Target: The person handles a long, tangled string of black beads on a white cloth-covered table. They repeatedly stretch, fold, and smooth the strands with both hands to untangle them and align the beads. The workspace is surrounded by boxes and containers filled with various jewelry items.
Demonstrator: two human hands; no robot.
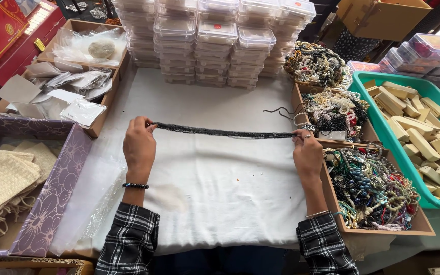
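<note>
- I observe the left hand (139, 147) with fingertips pressed together, pinching one end of a dark beaded strand (225, 133).
- The right hand (307, 154) pinches the opposite end in the same manner; the strand is stretched nearly level between the two hands, just above the white cloth (215, 188) covering the bench (215, 94).
- The strand appears to be several fine strings bunched together; I cannot tell how many.
- Loose thread tails (279, 111) trail beyond the right-hand end, near the tray of mixed bead necklaces (370, 188).
- Risk, in my judgement: the tension looks firm, and a harder pull could snap a string and scatter small beads over the cloth.
- Risk: either pinch slipping would drop that end, and the bunched strings could tangle.
- Risk: the right end sits just beside the upper bead tray (334, 113); the loose tails could snag on the necklaces piled there.
- Stacked clear plastic boxes (212, 40) stand at the rear of the bench, well apart from the hands; I see no hazard from them.
- A patterned box of burlap pouches (6, 183) sits to the left, clear of the strand.
</note>
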